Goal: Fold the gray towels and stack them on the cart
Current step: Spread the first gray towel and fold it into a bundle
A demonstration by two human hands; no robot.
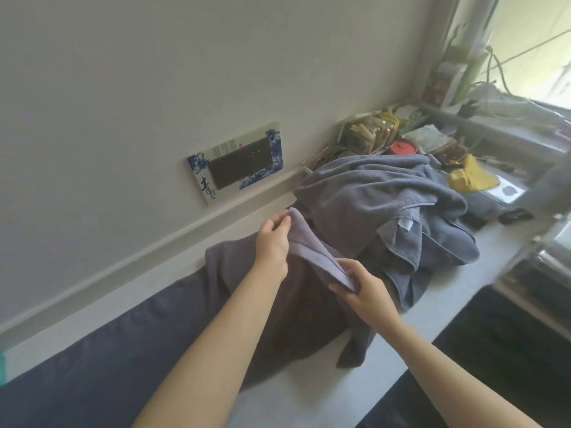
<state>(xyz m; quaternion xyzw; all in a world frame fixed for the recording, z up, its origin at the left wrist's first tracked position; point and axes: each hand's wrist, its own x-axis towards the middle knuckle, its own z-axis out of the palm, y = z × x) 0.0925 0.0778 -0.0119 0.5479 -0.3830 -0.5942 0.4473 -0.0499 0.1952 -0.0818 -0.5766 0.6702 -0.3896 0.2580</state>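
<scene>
1. The left hand (273,245) pinches the far corner of a gray towel (312,248), thumb and fingers closed on the fabric's upper edge
2. The right hand (360,285) grips the near end of that same edge, fingers curled round the hem, so the edge runs taut between the two hands
3. The rest of this towel hangs down and spreads over the white surface (309,381), its lower part in shadow
4. Just behind it lies a heap of gray towels (383,193), unfolded and crumpled, with a small white label (405,223) showing on one hem
5. A dark blue cloth (92,366) covers the near left part of the surface
6. Beyond the heap sit a red lid (403,148), a yellow cloth (471,177) and blurred clutter by the window; what most of it is cannot be made out
7. On the wall (154,72) is a dark socket plate with a blue-and-white surround (236,163)
</scene>
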